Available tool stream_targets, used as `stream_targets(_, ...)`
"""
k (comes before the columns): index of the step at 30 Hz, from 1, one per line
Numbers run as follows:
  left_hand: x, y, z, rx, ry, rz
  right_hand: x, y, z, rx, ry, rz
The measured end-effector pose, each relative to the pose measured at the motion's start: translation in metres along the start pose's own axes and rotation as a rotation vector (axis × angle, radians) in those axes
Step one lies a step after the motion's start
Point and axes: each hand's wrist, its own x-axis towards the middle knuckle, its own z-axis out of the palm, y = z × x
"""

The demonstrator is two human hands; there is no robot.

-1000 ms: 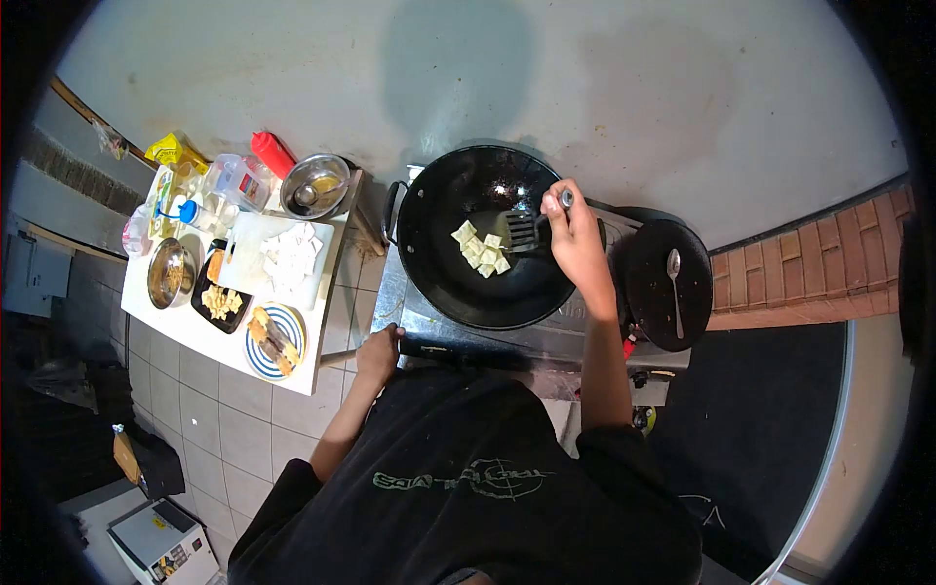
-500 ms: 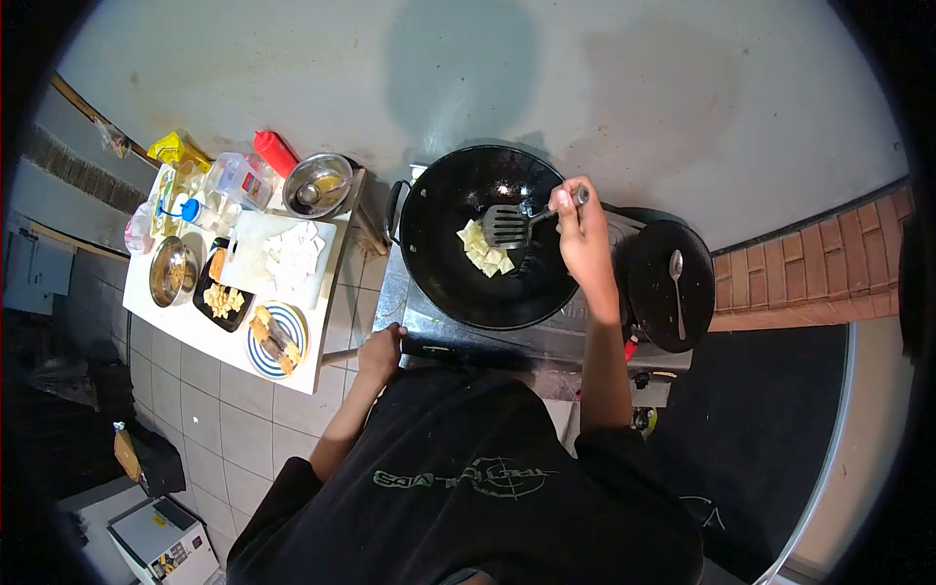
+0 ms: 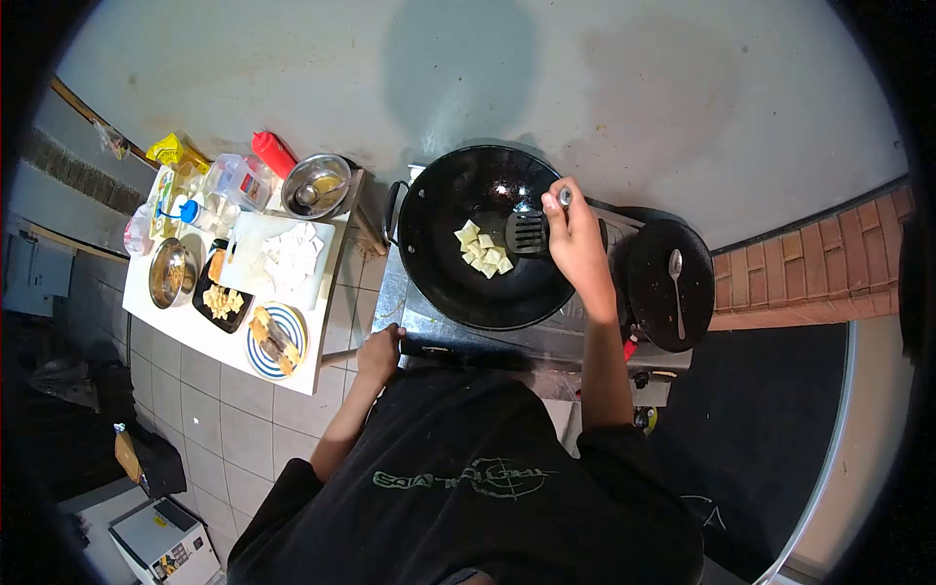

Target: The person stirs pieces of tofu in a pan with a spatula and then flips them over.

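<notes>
With the right hand (image 3: 577,242) clamped on the spatula (image 3: 527,232) and the left hand (image 3: 378,351) closed around the wok handle (image 3: 439,348), it seems best to slide the blade flat under the cubes (image 3: 483,250), turning them gently.

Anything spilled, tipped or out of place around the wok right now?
Nothing stands out. The pale cubes all sit inside the wok, the right hand holds the spatula beside them, the left hand grips the long handle, and a spoon lies flat on the black lid.
</notes>
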Motion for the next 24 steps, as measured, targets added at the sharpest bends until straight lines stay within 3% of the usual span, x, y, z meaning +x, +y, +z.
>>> stream_targets(2, 0.001, -0.004, 0.003, -0.019, -0.002, 0.007, 0.000, -0.006, -0.002, -0.073, -0.108, 0.118)
stream_targets(6, -0.002, 0.003, -0.003, 0.041, -0.011, 0.000, 0.000, 0.004, 0.004, 0.142, 0.030, 0.060)
stream_targets(12, -0.002, 0.004, -0.003, 0.033, 0.019, -0.002, 0.001, 0.004, 0.003, -0.033, -0.032, 0.063)
stream_targets(19, -0.002, 0.002, -0.002, 0.016, 0.006, 0.015, 0.002, 0.002, 0.002, 0.035, 0.054, 0.026)
stream_targets(24, 0.001, -0.002, 0.000, -0.023, -0.013, 0.016, -0.001, 0.011, 0.003, 0.017, -0.033, 0.067)
